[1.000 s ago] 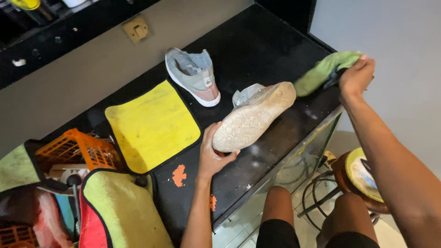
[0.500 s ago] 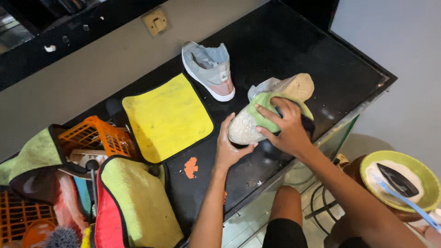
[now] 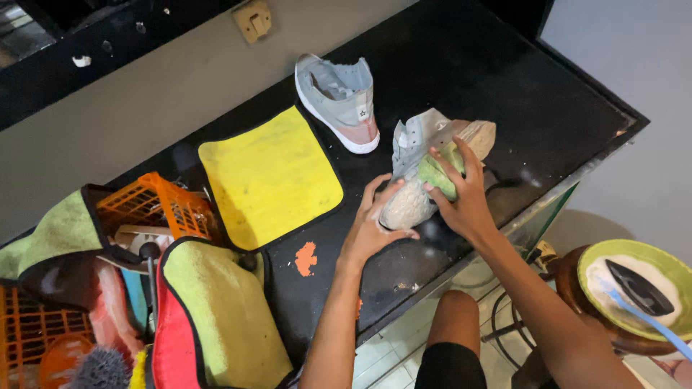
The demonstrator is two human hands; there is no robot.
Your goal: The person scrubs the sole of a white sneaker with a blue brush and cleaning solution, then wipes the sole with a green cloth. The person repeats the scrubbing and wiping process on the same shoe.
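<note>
home cleaning corner | black counter (image 3: 504,86) | orange basket (image 3: 155,205) | cloths

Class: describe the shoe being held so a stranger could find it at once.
On the black table, right of the yellow cloth, two grey shoes lie. It is the nearer shoe, on its side, pale sole showing, between both hands; the other shoe lies untouched.

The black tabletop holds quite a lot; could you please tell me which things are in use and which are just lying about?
In use:
left hand
right hand
grey sneaker turned sole-up
green cloth

Lying about:
second grey sneaker
yellow square cloth
orange plastic basket
</note>
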